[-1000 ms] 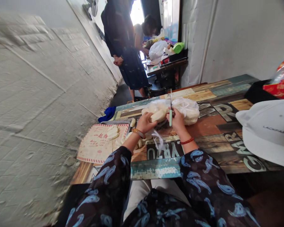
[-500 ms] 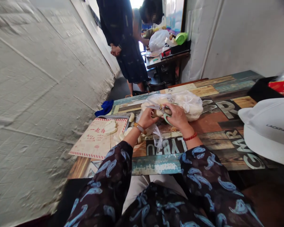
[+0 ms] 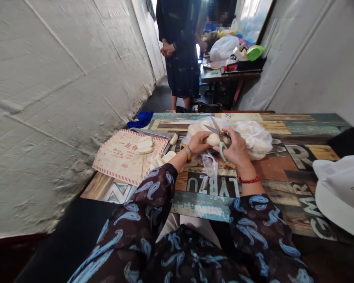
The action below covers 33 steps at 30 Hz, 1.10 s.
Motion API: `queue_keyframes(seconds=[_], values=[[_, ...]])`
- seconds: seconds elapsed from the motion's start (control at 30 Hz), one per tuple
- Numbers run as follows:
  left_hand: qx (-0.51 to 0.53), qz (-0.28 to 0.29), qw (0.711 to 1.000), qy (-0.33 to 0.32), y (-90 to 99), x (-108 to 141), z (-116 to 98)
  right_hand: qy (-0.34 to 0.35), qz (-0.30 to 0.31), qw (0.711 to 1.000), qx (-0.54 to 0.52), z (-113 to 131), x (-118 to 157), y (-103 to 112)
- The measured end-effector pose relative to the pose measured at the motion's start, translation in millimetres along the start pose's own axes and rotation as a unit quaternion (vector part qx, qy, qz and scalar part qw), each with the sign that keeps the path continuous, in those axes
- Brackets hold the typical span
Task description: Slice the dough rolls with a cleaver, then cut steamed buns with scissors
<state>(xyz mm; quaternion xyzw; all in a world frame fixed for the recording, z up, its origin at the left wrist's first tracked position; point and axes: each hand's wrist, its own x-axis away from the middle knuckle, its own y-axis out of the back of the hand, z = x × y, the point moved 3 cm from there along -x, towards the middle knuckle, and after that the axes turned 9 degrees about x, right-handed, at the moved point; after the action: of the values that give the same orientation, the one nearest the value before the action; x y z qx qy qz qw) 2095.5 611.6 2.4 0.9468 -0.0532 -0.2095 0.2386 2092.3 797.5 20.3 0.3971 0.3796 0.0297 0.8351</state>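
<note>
two bare hands work near the far edge of a patchwork wood-print surface (image 3: 200, 206). the left hand (image 3: 196, 143) has its fingers curled around a pale piece of dough (image 3: 214, 139), which sits between the hands. the right hand (image 3: 237, 148) is clenched on green-handled scissors (image 3: 222, 151), with the steel blades (image 3: 211, 127) spread open by the dough. just behind them lies a clear plastic bag of dough (image 3: 253, 137), and a loose bag corner (image 3: 209, 164) hangs near the left wrist.

toward the surface's left edge lies a paper sheet (image 3: 118, 159) with a red-striped border, printed with the characters 一起 and smaller unreadable text. dough pieces (image 3: 144, 145) rest on it, beside a metal strip (image 3: 150, 134). a blue cloth (image 3: 140, 119) sits at the far left corner, and a white cap (image 3: 342, 192) lies at the right edge.

printed letters on the surface read lybzu (image 3: 212, 185). a rough whitewashed wall (image 3: 61, 98) runs along the left. beyond, a person in a dark dress (image 3: 179, 51) stands with clasped hands near a second table (image 3: 230, 75), which holds a white plastic bag (image 3: 224, 48).
</note>
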Motion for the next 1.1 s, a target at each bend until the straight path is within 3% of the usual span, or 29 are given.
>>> queue_keyframes(seconds=[0.13,0.23,0.37,0.57,0.8,0.93,1.0,1.1], values=[[0.019,-0.004,1.000,0.004,-4.1,4,2,0.013,0.021,0.999,0.020,4,-4,-3],[0.062,0.009,0.998,0.005,-6.2,3,8,-0.029,0.016,0.999,-0.039,-5,-4,-9],[0.120,0.017,0.991,0.056,-7.9,4,18,-0.096,-0.024,0.984,-0.149,-20,-2,-18],[0.062,0.009,0.998,0.025,-4.2,6,13,-0.146,-0.031,0.958,-0.247,-31,0,-27],[-0.020,0.000,1.000,-0.017,-6.4,2,5,-0.103,-0.006,0.986,-0.130,-15,1,-15],[-0.041,-0.002,0.999,-0.018,-7.1,-1,6,-0.118,-0.014,0.986,-0.118,-5,2,-5],[-0.050,-0.031,0.998,0.002,-4.1,-1,9,-0.152,-0.044,0.974,-0.159,-5,4,2],[-0.061,-0.059,0.996,0.035,-0.8,-1,11,-0.219,-0.097,0.929,-0.281,-8,9,14]])
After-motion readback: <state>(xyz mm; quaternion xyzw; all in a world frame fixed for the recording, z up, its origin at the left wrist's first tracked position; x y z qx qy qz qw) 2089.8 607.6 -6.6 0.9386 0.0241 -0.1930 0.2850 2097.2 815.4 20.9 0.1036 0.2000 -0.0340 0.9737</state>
